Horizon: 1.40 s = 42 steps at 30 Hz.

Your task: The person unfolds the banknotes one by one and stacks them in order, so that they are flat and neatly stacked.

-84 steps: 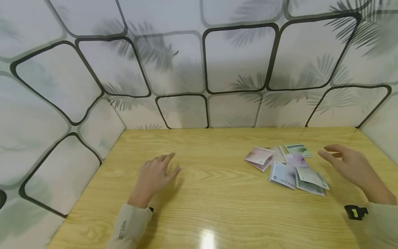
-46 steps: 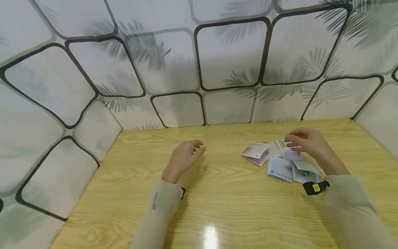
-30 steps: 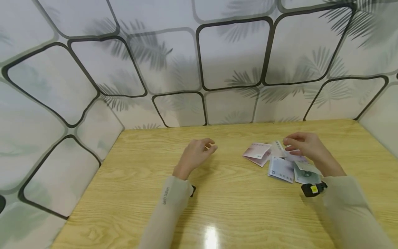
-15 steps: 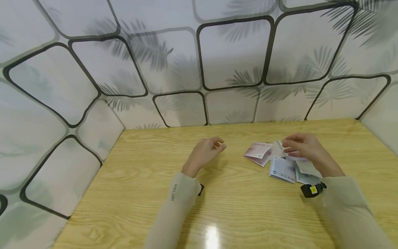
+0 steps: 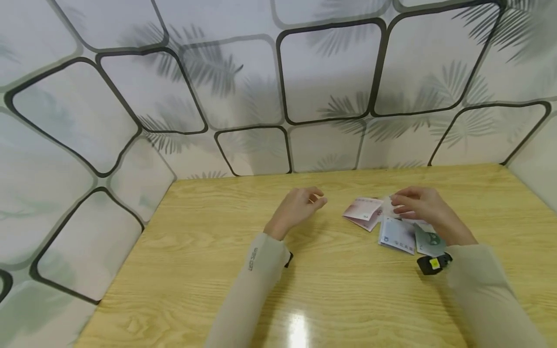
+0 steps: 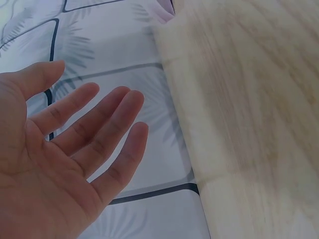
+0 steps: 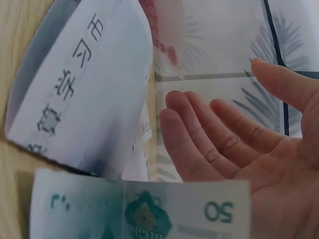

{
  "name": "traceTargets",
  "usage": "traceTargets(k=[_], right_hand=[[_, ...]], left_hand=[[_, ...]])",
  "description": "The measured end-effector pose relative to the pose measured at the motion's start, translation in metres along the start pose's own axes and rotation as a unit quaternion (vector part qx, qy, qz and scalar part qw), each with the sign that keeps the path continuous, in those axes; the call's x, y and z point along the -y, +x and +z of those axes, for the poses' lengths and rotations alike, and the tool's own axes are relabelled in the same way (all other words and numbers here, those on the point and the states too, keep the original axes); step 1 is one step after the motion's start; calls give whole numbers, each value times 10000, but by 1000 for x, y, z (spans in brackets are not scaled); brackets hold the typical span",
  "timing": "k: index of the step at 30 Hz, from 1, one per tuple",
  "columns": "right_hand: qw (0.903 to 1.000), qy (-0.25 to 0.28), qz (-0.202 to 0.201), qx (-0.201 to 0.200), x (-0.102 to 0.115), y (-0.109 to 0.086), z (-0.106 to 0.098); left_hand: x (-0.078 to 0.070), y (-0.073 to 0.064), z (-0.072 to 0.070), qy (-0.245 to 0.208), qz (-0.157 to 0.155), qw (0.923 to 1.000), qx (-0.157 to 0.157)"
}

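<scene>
Several folded play banknotes lie in a loose cluster on the wooden table: a pink note (image 5: 362,209), a blue-grey note (image 5: 398,236) with Chinese characters and a green note (image 5: 428,240). A pale note (image 5: 388,210) is partly covered by my right hand (image 5: 423,208), which hovers over the back of the cluster. In the right wrist view its fingers (image 7: 192,144) bend gently and hold nothing; the green note, marked 50, stands in front of the palm. My left hand (image 5: 297,209) is above the table, left of the pink note, its fingers (image 6: 107,129) loosely spread and holding nothing.
The wooden table (image 5: 196,270) meets a back wall (image 5: 326,150) patterned with dark outlines and leaf prints. Another wall (image 5: 65,232) borders the table at left. Dark wrist devices (image 5: 432,264) sit at the sleeves.
My left hand has travelled right across the table toward the notes. The right hand came in from the right to above the cluster, then drifted slightly left. The notes stay in place.
</scene>
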State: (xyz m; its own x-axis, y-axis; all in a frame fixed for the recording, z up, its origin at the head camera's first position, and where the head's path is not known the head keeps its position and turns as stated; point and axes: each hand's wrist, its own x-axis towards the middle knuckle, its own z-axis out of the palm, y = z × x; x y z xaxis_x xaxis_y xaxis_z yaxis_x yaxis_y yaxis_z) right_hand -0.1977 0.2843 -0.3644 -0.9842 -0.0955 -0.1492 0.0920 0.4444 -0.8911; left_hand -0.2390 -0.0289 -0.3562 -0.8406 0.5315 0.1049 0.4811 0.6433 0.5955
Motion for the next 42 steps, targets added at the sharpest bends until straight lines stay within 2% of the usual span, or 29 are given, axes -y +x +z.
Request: traceTargets(k=[8, 22, 30, 38, 42], right_hand=[[10000, 65, -2, 74, -1, 1, 2], [9998, 103, 138, 100, -1, 5, 8], [9996, 95, 198, 151, 1, 4, 9], [9991, 89, 345, 239, -1, 6, 9], [9987, 81, 439, 253, -3, 7, 10]], left_hand=[[-1, 9, 8, -147, -50, 9998, 121], [-13, 22, 16, -194, -292, 9984, 453], [-17, 26, 24, -354, -443, 9970, 529], [-22, 31, 31, -212, -336, 9981, 471], [-24, 34, 35, -225, -412, 9978, 474]])
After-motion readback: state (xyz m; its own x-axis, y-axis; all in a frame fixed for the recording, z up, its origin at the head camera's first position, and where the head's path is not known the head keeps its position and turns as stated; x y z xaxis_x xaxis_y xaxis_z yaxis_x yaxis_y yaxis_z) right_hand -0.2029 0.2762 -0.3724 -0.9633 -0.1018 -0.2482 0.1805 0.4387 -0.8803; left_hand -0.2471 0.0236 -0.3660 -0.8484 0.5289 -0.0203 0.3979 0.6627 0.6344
